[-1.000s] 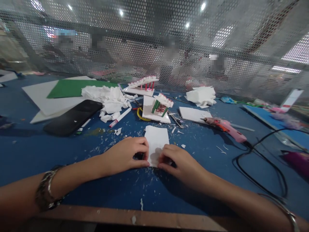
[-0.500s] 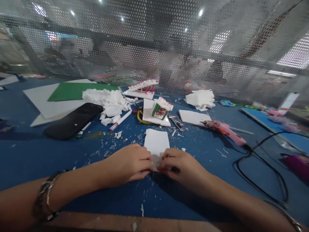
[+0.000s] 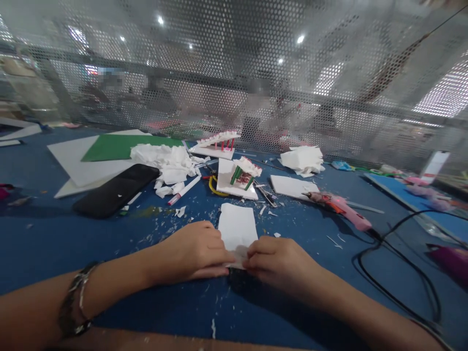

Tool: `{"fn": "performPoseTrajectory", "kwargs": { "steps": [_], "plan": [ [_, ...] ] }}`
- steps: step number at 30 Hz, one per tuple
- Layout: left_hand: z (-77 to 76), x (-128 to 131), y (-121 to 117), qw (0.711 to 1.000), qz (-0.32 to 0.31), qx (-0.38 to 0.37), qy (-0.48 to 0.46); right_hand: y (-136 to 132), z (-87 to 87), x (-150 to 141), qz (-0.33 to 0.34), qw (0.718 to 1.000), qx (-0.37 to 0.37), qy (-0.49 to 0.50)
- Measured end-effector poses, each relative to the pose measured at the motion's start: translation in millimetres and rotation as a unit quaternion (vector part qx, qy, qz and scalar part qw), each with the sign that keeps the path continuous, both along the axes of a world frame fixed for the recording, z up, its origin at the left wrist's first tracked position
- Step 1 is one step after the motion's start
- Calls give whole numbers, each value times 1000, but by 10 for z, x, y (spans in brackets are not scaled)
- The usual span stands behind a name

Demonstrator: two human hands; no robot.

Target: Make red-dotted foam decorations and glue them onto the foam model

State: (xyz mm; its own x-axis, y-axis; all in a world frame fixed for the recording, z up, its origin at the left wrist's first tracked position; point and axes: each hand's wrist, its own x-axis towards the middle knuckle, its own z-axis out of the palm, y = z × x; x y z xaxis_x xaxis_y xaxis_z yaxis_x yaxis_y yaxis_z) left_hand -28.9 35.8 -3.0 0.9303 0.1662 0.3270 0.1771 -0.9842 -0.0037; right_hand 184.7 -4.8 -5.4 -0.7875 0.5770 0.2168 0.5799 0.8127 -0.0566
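Observation:
A small white sheet of paper point(image 3: 237, 224) lies on the blue table in front of me, its near end bent up a little. My left hand point(image 3: 199, 251) is closed at its near left corner, thumb below and fingers above. On the near right corner, my right hand point(image 3: 281, 258) pinches the same sheet with curled fingers. The fingertips of both hands are close together at the near edge and partly hide it. Just beyond the sheet stands a small model point(image 3: 244, 174) with green posts on a white base.
A pink glue gun point(image 3: 340, 207) with a looping black cable point(image 3: 387, 278) lies on the right. On the left are a black phone point(image 3: 117, 190), crumpled white paper point(image 3: 164, 158) and a green sheet point(image 3: 124, 146). A stair-like model point(image 3: 215, 144) stands near the perforated metal screen point(image 3: 226, 73).
The view has tilted up slightly, so everything sits lower in the picture. My fingers have shifted a little along the sheet's near edge; both hands stay on it.

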Motion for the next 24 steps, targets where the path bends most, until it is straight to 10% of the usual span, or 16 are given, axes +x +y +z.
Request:
{"fn": "performPoseTrajectory", "kwargs": {
  "steps": [7, 24],
  "plan": [
    [11, 143, -73, 997, 27, 70, 12, -49, -47, -79, -14, 994, 108, -30],
    [-14, 383, -152, 990, 56, 127, 9, 28, 20, -2, -58, 986, -139, 77]
  ]
}}
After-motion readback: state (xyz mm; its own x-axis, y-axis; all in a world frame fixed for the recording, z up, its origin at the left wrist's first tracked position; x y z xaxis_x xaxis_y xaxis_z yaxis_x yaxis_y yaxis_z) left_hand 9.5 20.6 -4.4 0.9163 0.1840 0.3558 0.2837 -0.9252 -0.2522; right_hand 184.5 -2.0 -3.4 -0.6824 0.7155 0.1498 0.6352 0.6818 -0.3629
